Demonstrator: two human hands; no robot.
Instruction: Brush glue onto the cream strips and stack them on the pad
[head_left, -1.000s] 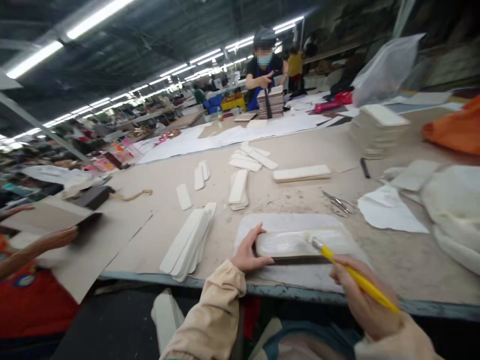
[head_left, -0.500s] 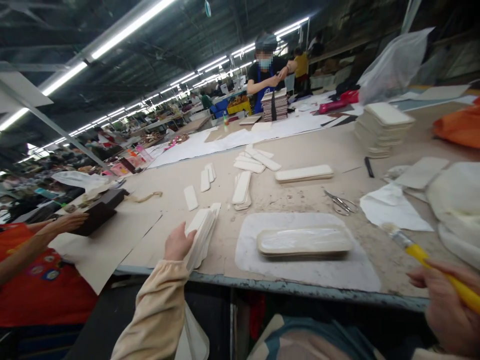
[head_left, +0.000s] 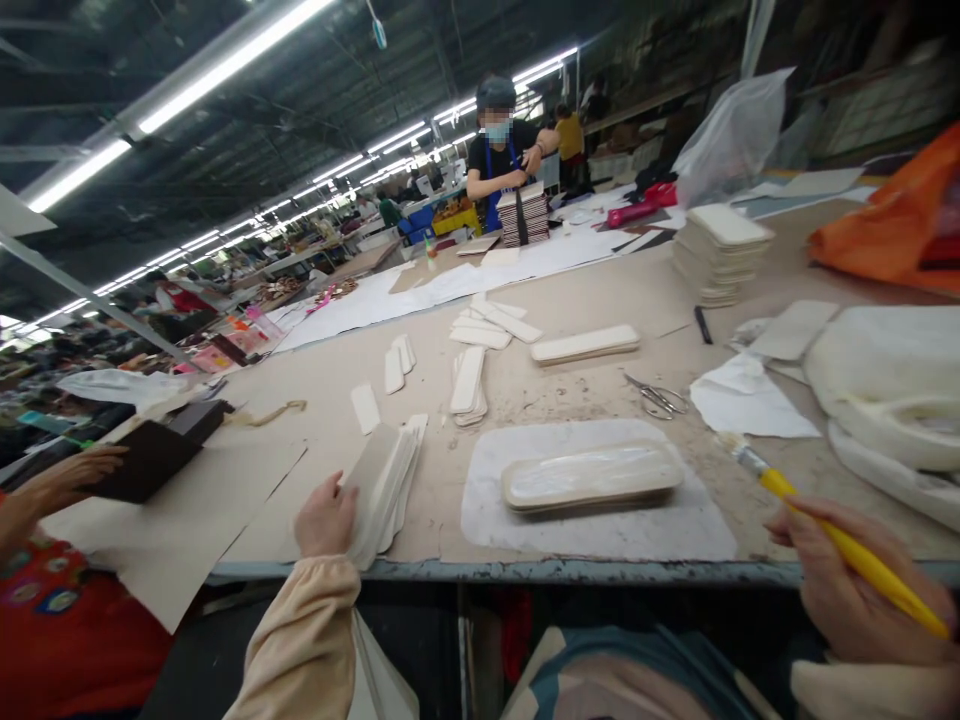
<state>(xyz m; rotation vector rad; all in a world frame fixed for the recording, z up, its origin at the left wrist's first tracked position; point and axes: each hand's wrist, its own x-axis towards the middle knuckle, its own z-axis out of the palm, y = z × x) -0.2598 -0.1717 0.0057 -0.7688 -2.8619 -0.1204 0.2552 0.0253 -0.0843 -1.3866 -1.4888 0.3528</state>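
Note:
My left hand point(head_left: 328, 515) is at the left edge of a fanned stack of long off-white strips point(head_left: 401, 480) near the table's front. Its fingers are closed on the edge of the top strip point(head_left: 369, 468), which looks greyer and slightly tilted; the fingertips are partly hidden. In my right hand point(head_left: 847, 570) is a paintbrush point(head_left: 780, 484) with a yellow handle, its pale bristles pointing left over the table. Between my hands, a pile of rounded strips point(head_left: 592, 478) with a shiny wet-looking top lies on a white sheet point(head_left: 487, 520).
Scissors point(head_left: 655, 397) and a crumpled white cloth point(head_left: 742, 400) lie beyond the sheet. A large whitish container point(head_left: 885, 370) stands at right. Smaller piles of strips point(head_left: 469, 385) and a tall stack point(head_left: 720, 255) sit farther back. At left, a co-worker's hand point(head_left: 82, 470) touches a dark box point(head_left: 154, 455).
My left hand has shifted from the stack's top to its left edge, and the top strip now tilts leftward. The camera view has swung slightly right. The brush stays in my right hand.

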